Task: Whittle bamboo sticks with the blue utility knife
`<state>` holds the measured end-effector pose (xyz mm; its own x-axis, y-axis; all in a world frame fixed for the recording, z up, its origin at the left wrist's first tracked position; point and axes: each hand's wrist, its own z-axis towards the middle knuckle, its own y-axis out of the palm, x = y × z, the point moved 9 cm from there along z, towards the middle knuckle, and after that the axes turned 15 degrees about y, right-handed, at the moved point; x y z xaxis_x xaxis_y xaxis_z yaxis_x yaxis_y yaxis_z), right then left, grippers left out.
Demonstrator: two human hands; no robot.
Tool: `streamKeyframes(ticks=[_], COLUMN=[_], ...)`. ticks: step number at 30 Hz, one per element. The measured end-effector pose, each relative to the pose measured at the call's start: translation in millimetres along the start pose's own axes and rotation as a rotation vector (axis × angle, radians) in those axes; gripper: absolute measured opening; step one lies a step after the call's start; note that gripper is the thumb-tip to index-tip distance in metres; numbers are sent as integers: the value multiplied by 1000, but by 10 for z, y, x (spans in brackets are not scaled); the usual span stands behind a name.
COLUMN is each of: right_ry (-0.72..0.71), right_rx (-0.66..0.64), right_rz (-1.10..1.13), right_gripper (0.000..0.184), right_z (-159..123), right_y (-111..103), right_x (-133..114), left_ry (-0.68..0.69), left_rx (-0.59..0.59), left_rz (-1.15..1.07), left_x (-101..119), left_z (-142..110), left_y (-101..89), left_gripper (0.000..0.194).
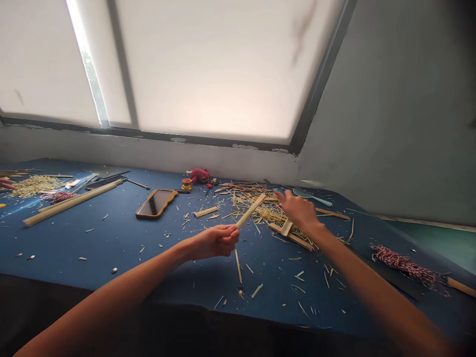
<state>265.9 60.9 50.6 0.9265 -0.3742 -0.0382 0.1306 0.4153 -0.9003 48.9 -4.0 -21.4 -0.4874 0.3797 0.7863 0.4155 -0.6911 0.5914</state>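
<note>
Between the fingers and thumb of my left hand [219,241] is the lower end of a flat bamboo strip [251,210], tilted up and to the right. My right hand [298,210] is just right of the strip's upper end, over a pile of bamboo shavings [269,214]. Its fingers are curled and a little blurred; a small bluish tip shows at them, but what they hold is hidden. Below the right hand, short split bamboo pieces [293,239] lie at the pile's near edge.
Shavings litter the blue table [122,243]. A wooden-framed mirror [156,204], red plush toy [200,175] and hairbrush [320,200] lie farther back. Long bamboo lengths [74,202] are left, red-white cord [404,265] right. Another person's hand [6,184] shows at the far left.
</note>
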Motion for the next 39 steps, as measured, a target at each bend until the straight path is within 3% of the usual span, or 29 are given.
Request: streamKeyframes(ticks=[3, 6, 11, 17, 21, 24, 27, 30, 32, 35, 39], right_ry=[189, 153, -53, -416, -503, -316, 59, 172, 102, -158, -493], right_rx=[-47, -32, 62, 153, 140, 102, -14, 11, 100, 194, 203], right_rz=[-8, 32, 155, 245, 210, 100, -23, 19, 79, 153, 224], right_gripper=[76, 76, 64, 52, 53, 57, 64, 67, 67, 60, 50], right_z=[279, 175, -327, -950, -1053, -624, -45, 142, 19, -414, -1002], right_y=[47, -4, -192, -324, -266, -167, -50, -153, -295, -432, -395], right_x=[497, 558, 58, -624, -800, -554, 27, 327, 267, -104, -608], left_ry=[67, 77, 57, 59, 42, -16, -14, 51, 62, 50, 59], left_rx=[35, 71, 107, 149, 156, 145, 93, 97, 121, 131, 109], left_rz=[-26, -57, -112, -133, -149, -130, -95, -112, -123, -123, -123], left_x=[15, -11, -42, -7, 18, -18, -31, -6, -13, -27, -7], left_z=[47, 85, 89, 86, 47, 1, 9, 67, 94, 96, 73], left_y=[-62, -151, -210, -247, -211, -149, -93, -135, -190, -225, -204], left_gripper=[21, 23, 32, 31, 30, 31, 30, 31, 33, 34, 31])
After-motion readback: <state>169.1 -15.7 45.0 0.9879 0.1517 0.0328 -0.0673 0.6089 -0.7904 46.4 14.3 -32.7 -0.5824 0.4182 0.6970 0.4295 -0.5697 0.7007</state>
